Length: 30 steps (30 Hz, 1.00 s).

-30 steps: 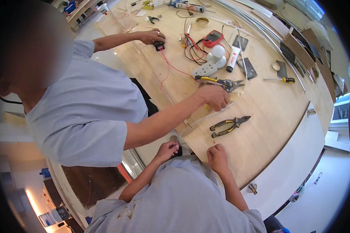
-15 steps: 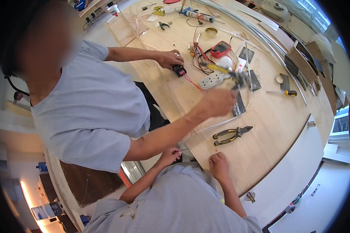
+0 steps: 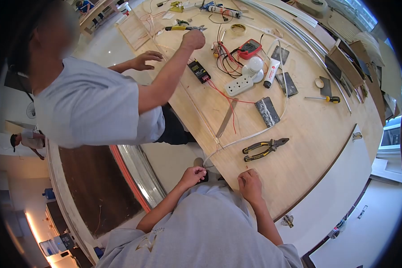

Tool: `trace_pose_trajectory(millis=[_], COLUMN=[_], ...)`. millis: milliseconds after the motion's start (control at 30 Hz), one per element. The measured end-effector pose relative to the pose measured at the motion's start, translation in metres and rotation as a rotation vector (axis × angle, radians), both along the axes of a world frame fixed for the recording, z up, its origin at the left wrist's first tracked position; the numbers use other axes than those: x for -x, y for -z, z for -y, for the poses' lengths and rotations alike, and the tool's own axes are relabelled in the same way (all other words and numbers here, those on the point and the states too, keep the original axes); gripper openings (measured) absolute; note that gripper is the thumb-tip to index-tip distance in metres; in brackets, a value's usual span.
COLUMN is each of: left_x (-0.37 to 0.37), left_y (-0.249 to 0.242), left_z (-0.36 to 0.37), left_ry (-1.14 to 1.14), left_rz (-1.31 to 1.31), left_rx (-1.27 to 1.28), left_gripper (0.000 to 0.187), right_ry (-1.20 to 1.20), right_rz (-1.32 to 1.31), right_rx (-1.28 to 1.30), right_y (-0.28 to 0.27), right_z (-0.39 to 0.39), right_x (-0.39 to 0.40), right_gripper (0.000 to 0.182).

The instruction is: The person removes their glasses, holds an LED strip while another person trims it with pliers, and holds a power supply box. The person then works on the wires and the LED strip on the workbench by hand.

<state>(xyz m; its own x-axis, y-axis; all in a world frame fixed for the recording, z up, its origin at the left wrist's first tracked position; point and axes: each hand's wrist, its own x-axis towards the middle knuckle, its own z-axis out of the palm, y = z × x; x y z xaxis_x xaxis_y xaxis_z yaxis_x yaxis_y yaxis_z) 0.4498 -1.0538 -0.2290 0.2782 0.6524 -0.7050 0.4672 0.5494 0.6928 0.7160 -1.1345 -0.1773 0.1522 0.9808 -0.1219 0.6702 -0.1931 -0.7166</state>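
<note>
My left hand is off the table's near edge with its fingers curled together, beside a thin white cable that hangs over the edge; what the fingers hold, if anything, I cannot tell. At the corner of the wooden table, my right hand rests with fingers curled in and nothing visible in them. Just beyond it lie black-and-yellow pliers, jaws pointing right. Across the table, a co-worker's hand is at a yellow-handled tool. Their other hand hovers free near the edge.
A black box with red wires lies beside a white power strip. Around them are a bulb, a red multimeter, a white tube, a dark plate and a screwdriver. A white panel borders the right side.
The co-worker has carried the yellow-handled tool from mid-table to the far left and let go of the black box. Their body has shifted back. My hands have barely moved.
</note>
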Motion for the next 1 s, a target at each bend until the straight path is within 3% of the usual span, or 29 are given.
trace_pose_trajectory(millis=[1000], left_x=[0.004], left_y=[0.009], left_z=[0.007], left_ry=[0.041], left_rz=[0.016], left_rx=[-0.061], left_gripper=[0.021], right_ry=[-0.010], right_rz=[0.007], right_rx=[0.031], right_y=[0.001], right_z=[-0.001], right_x=[0.001], right_gripper=[0.007])
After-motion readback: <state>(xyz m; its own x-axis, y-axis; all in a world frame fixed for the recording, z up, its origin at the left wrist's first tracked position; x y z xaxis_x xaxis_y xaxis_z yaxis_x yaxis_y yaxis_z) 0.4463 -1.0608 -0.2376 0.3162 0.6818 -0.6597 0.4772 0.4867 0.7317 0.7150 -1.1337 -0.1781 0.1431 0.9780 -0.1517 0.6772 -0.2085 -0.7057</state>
